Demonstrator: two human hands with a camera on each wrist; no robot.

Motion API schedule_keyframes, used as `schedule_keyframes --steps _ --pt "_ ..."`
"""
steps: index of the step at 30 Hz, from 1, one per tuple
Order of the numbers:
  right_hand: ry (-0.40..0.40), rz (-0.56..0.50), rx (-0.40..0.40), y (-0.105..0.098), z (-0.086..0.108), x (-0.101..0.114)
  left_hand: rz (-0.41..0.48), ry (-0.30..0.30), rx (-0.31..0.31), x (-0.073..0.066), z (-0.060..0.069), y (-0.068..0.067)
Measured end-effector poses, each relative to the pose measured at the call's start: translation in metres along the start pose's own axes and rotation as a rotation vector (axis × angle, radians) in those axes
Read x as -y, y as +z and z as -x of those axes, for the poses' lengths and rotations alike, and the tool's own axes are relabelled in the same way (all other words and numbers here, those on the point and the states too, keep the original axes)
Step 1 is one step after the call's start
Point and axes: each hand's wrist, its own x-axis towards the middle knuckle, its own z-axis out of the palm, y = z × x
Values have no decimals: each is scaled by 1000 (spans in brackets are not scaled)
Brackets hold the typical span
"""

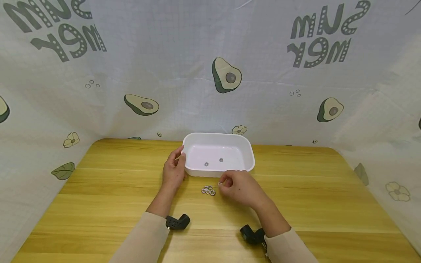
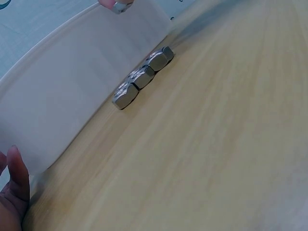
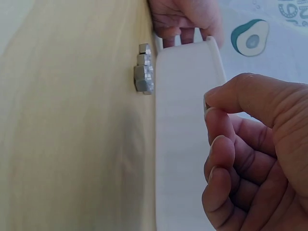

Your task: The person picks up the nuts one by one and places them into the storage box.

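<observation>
A white tray point(image 1: 204, 173) stands on the table, with one metal nut point(image 1: 206, 164) and another nut point(image 1: 221, 160) on its floor. My left hand point(image 1: 173, 171) grips the tray's left end; its fingers show against that end in the right wrist view. Between thumb and forefinger my right hand point(image 1: 241, 188) point(image 3: 260, 144) pinches a small nut point(image 1: 219, 183), mostly hidden by the fingertips in the right wrist view. It is held just in front of the tray's front wall. Several more nuts point(image 1: 212, 192) point(image 2: 126, 95) point(image 3: 142, 73) lie grouped on the table, left of the right hand.
The wooden table point(image 1: 115, 204) extends to both sides of the tray. Behind it hangs a pale printed cloth point(image 1: 184, 98), close to the tray's back edge. A black wrist device point(image 1: 178, 222) is on the left wrist, and another black device point(image 1: 252, 235) on the right.
</observation>
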Motion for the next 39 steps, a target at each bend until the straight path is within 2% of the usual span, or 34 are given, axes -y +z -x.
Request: schedule_keyframes --steps 7,12,24,39 --pt "57 -17 -7 -7 0 2 -9 -20 1 -2 0 0" --pt "63 -8 -29 -12 -2 4 -19 -24 1 0 -1 0" --pt "2 47 -77 -27 -13 6 -11 -13 6 0 -1 0" --pt "-30 97 -68 -33 -40 7 2 -13 3 -1 0 0"
